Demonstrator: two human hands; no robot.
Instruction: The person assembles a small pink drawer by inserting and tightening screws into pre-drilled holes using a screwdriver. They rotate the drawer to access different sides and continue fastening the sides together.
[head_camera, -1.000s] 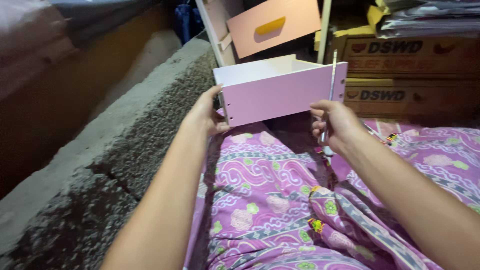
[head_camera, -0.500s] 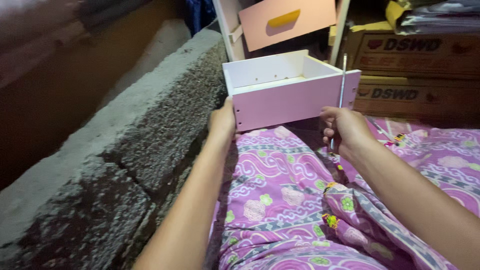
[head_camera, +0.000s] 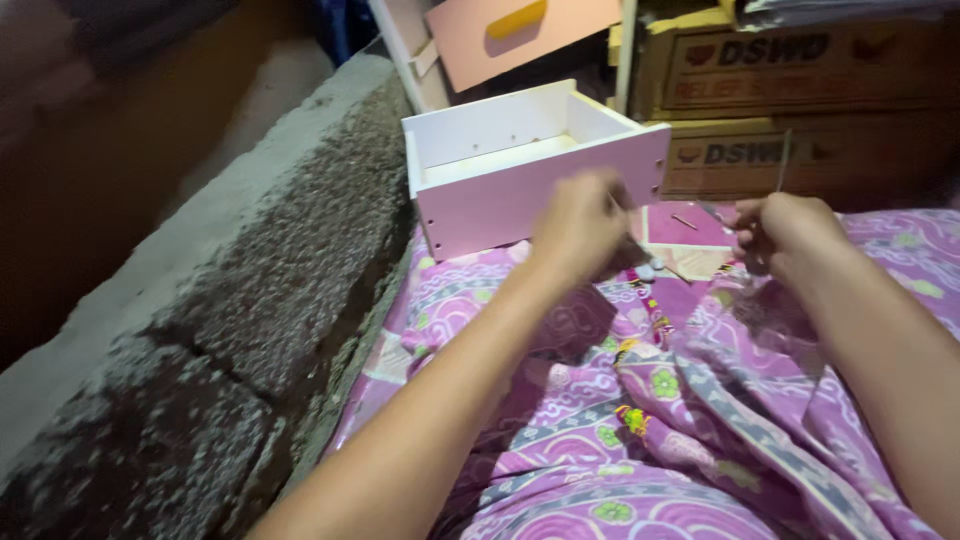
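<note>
1. I see dim light overall, brightest on the pale drawer (head_camera: 520, 170).
2. Upper left sinks into deep shadow.
3. Motion blur smears my left hand (head_camera: 580, 225) and right hand (head_camera: 785, 230).

One head camera looks down and forward from close above the lap. The pink drawer (head_camera: 535, 165) sits upper centre; the concrete wall (head_camera: 250, 300) runs left of it.

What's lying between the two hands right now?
In the head view, a loose screw lies on a pink panel between left hand and right hand.
</note>
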